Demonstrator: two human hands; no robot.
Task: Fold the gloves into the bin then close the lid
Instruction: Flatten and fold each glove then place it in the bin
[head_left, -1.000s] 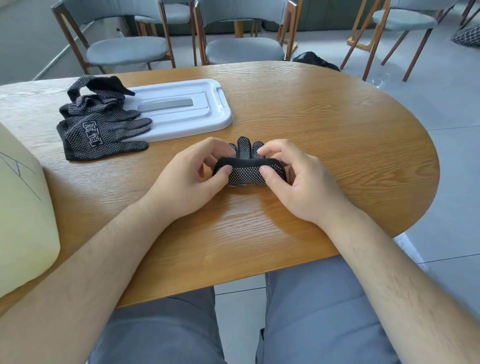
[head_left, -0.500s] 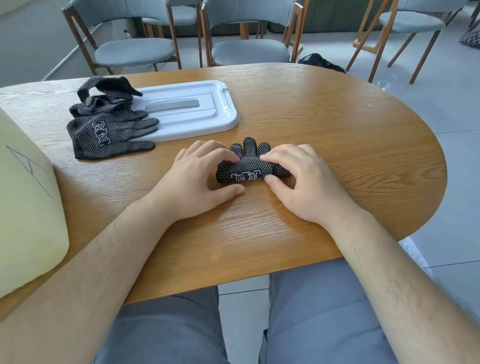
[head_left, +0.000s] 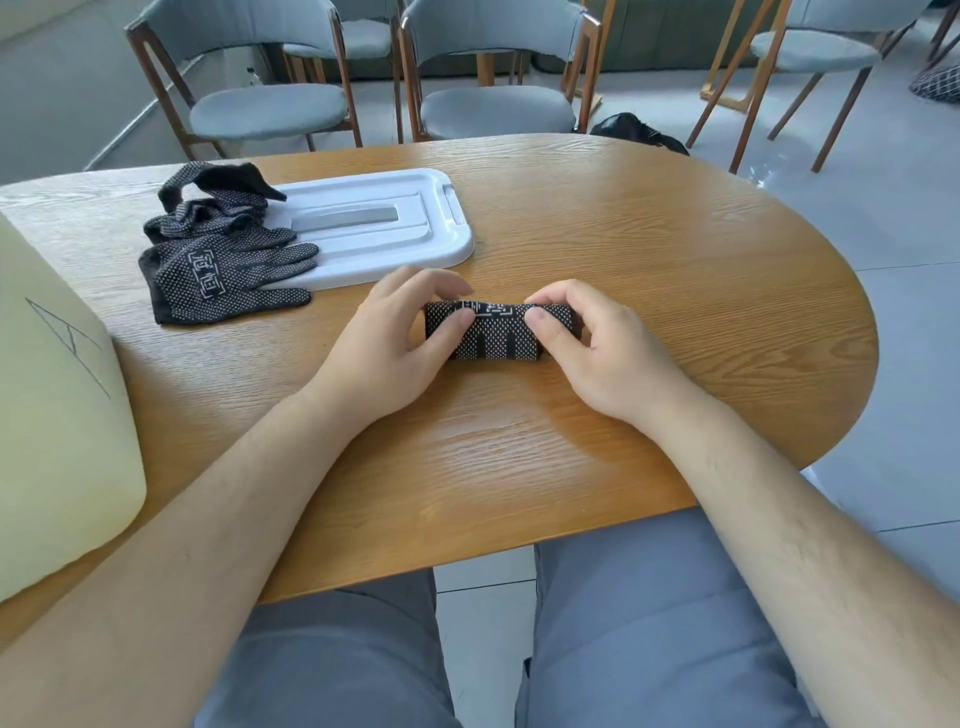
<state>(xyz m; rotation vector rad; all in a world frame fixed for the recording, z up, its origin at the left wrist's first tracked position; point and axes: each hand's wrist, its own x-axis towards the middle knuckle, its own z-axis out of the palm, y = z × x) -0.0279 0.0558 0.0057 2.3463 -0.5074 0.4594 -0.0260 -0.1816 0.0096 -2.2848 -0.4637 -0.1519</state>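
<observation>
2 hands work a folded glove (head_left: 498, 332) on the bench (head_left: 675, 291): left hand (head_left: 395, 338) pinches its left end, right hand (head_left: 597, 343) its right end.

folded glove (head_left: 498, 332) on table (head_left: 675, 291) between both hands; lid (head_left: 384, 228) behind, loose gloves (head_left: 218, 260) on its left

- A folded glove (head_left: 498, 335) is pinched on the table (head_left: 701, 291), by the left hand (head_left: 395, 345) at its 9 o'clock end and the right hand (head_left: 602, 353) at 3 o'clock.
- A white lid (head_left: 384, 234) is laid flat at 11 o'clock from it.
- A pile of gloves (head_left: 218, 265) is spread at 10 o'clock, overlapping the lid's edge.
- A pale bin (head_left: 52, 405) is cut off at 8 o'clock.
</observation>
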